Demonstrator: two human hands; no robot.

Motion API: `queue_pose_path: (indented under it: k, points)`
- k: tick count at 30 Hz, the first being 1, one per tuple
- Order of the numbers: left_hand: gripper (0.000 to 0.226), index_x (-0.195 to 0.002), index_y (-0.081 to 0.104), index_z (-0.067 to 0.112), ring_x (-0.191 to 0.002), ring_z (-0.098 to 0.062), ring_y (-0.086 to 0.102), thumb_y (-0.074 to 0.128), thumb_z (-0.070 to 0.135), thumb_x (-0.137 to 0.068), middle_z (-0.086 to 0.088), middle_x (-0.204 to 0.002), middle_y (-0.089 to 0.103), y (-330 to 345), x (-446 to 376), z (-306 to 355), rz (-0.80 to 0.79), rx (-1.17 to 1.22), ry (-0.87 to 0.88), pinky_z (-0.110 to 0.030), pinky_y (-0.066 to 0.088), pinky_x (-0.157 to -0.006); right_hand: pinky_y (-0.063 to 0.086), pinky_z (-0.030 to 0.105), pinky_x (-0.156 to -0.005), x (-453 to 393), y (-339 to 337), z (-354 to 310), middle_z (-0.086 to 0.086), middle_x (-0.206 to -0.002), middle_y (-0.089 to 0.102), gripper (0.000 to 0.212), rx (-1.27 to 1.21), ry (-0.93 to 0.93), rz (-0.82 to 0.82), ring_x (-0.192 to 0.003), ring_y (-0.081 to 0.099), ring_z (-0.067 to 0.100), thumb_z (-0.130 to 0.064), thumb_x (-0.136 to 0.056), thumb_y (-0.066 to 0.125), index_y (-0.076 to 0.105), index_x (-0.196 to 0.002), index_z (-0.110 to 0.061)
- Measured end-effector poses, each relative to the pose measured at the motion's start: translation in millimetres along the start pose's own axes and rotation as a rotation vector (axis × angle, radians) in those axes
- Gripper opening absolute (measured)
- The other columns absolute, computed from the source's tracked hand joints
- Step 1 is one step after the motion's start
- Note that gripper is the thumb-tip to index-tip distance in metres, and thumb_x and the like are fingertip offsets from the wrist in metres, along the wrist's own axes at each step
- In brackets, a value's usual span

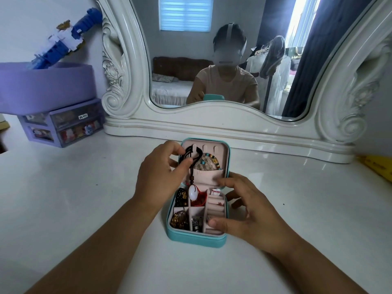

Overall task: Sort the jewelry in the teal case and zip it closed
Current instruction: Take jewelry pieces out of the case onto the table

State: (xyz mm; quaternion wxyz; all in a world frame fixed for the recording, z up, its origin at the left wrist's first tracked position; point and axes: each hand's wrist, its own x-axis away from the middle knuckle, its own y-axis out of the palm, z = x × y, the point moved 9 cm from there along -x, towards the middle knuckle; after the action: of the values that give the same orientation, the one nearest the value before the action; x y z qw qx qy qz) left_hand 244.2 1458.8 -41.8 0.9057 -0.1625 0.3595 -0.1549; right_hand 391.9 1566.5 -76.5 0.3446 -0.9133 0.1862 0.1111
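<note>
Teal case (196, 237) sits open on the white tabletop (84, 198), right in front of me, lid (228, 153) standing up toward the mirror (212, 60). Lining is pale pink. Lid has a pocket (209, 176) with a beaded bracelet (209, 161) tucked in, clear beads plus a few coloured ones. Base is split into compartments: dark and gold beads (181, 194) back left, gold-brown chain pile (179, 219) front left, small silver bits (196, 222) front middle, red cord (200, 197) back middle, ring rolls (215, 206) on the right with a small white tag (216, 192) at their far end.

My left hand (161, 175) is at the lid's left side, thumb and fingers pinched on a black cord necklace (189, 155) bunched near the lid hooks. The cord hangs down over the pocket edge and ends in a white oval pendant (193, 193) dangling above the back middle compartment, touching or just above the red cord, can't tell which.

My right hand (244, 209) is spread loose around the case's right side, fingers at the pocket's lower right corner, thumb on the front right rim. Open, steadying the case, nothing gripped.

Further out: purple drawer unit (63, 124) far left with a purple tub (46, 85) on top, blue and white toy (65, 41) sticking out of it. Yellow object (377, 164) at the right edge.
</note>
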Motion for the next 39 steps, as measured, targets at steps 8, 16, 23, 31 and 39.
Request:
queue_pose_path:
  k: [8, 16, 23, 31, 39]
  points:
    - [0.08, -0.112, 0.026, 0.048, -0.109, -0.006, 0.048, 0.08, 0.044, -0.053, 0.011, -0.127, 0.039, 35, 12, -10, -0.396, 0.09, -0.094, -0.028, 0.044, -0.088, 0.043, 0.006, -0.076, -1, -1, 0, -0.016, -0.126, 0.043, 0.069, 0.0, 0.006, -0.002, -0.097, 0.053, -0.001, -0.049, -0.058, 0.075, 0.05, -0.12, -0.03]
    - [0.063, -0.107, 0.037, 0.052, -0.101, 0.006, 0.045, 0.077, 0.026, -0.066, 0.016, -0.122, 0.038, 30, 9, -1, -0.361, 0.054, 0.048, -0.008, 0.034, -0.082, 0.043, 0.005, -0.073, -1, 1, 0, -0.015, -0.127, 0.042, 0.067, -0.035, 0.005, -0.009, -0.097, 0.053, -0.004, -0.045, -0.059, 0.076, 0.051, -0.118, -0.03]
    - [0.054, -0.108, 0.041, 0.043, -0.087, 0.004, 0.048, 0.076, 0.029, -0.069, 0.02, -0.117, 0.044, 21, 3, -6, -0.269, -0.026, 0.021, -0.019, 0.039, -0.068, 0.044, 0.005, -0.075, -1, 2, 1, -0.015, -0.13, 0.042, 0.066, -0.037, 0.007, -0.017, -0.099, 0.053, -0.003, -0.051, -0.057, 0.073, 0.053, -0.117, -0.033]
    - [0.036, -0.073, 0.057, 0.04, -0.114, -0.007, 0.047, 0.066, 0.006, -0.078, 0.01, -0.12, 0.045, 24, 2, -2, -0.365, 0.012, 0.07, -0.022, 0.041, -0.083, 0.038, 0.0, -0.08, 1, 1, -4, -0.011, -0.134, 0.04, 0.051, -0.052, -0.057, -0.018, -0.117, 0.043, -0.007, -0.041, -0.063, 0.073, 0.061, -0.112, -0.034]
    - [0.014, -0.075, 0.071, 0.034, -0.083, 0.01, 0.052, 0.076, 0.023, -0.07, 0.017, -0.092, 0.049, 34, 13, -10, -0.603, 0.049, -0.027, -0.009, 0.036, -0.066, 0.037, -0.001, -0.08, 1, 3, -9, -0.004, -0.137, 0.041, 0.044, -0.05, -0.084, -0.022, -0.12, 0.036, -0.016, -0.036, -0.065, 0.071, 0.064, -0.108, -0.03]
